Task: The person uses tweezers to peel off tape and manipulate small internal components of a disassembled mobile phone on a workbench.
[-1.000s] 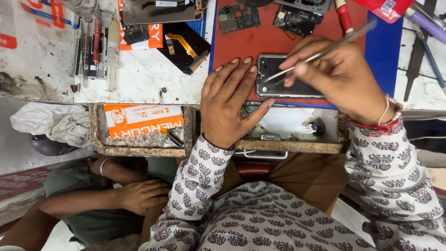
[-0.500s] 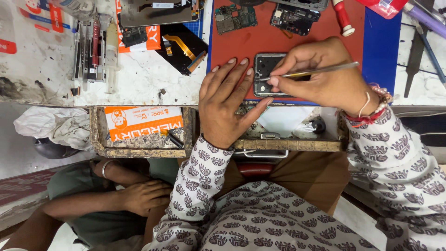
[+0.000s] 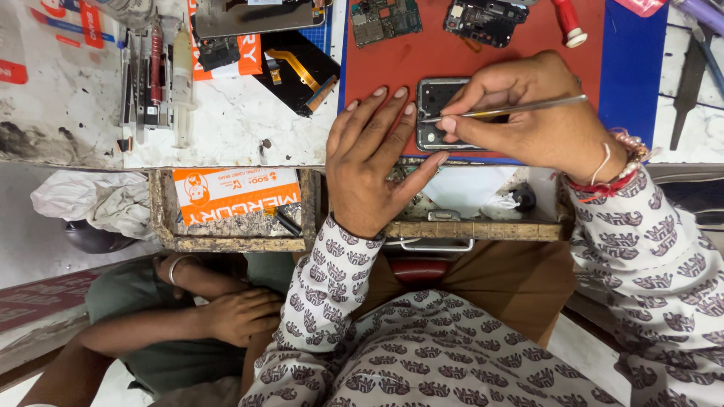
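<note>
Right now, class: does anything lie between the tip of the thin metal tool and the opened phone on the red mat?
Nothing visible does. The right hand holds the tool, tip at the phone, which the left hand steadies.

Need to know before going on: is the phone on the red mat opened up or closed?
Opened: the phone shows bare insides, with the right hand working a thin tool in it.

Phone repair workshop, seen from above. Worn white bench strewn with circuit boards, an opened phone on a red mat, tweezers and screwdrivers, ribbon cable, and open wooden drawers of clutter.
</note>
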